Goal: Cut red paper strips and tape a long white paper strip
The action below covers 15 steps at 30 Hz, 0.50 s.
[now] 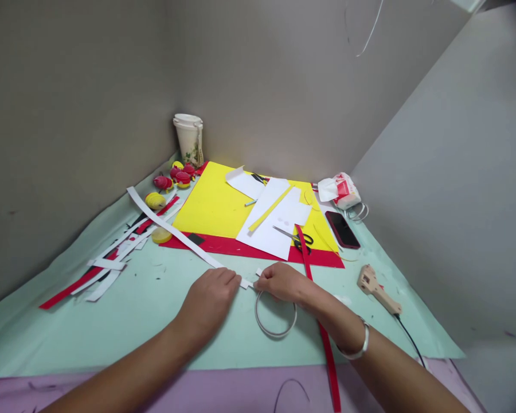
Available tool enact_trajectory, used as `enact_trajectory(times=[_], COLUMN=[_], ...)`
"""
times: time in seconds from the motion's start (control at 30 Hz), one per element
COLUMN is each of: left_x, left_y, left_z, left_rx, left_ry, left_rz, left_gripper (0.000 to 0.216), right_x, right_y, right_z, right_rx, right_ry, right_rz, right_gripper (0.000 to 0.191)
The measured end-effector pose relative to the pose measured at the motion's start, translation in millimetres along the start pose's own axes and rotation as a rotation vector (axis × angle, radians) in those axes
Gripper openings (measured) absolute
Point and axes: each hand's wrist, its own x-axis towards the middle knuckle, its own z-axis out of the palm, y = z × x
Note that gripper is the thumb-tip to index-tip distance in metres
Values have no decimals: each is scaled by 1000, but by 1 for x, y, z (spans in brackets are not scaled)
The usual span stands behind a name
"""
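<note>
Strip (pixel 172 232), one, long, white and narrow, slants across the bench (pixel 146 321). Fingers of left hand (pixel 210 295) and right hand (pixel 279 282) clamp its near end. One white ring (pixel 276 336) lies below, two scissors (pixel 303 241) behind.

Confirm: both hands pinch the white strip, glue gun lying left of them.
Not left: the head view shows the glue gun right of them. The left hand and right hand do pinch the white strip.
</note>
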Motion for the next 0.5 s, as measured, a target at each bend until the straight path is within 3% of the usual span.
enact_trajectory(times=[0.17, 0.5], left_x=[-8, -6], left_y=[4, 16], left_z=[6, 6], left_rx=[88, 167], left_ry=[-13, -104], left_rz=[51, 46], left_gripper=[39, 51], right_x=[1, 4], right_y=[1, 2], right_z=[1, -1], right_rx=[-2, 1], right_ry=[6, 5], right_rz=[-3, -4], right_gripper=[27, 30])
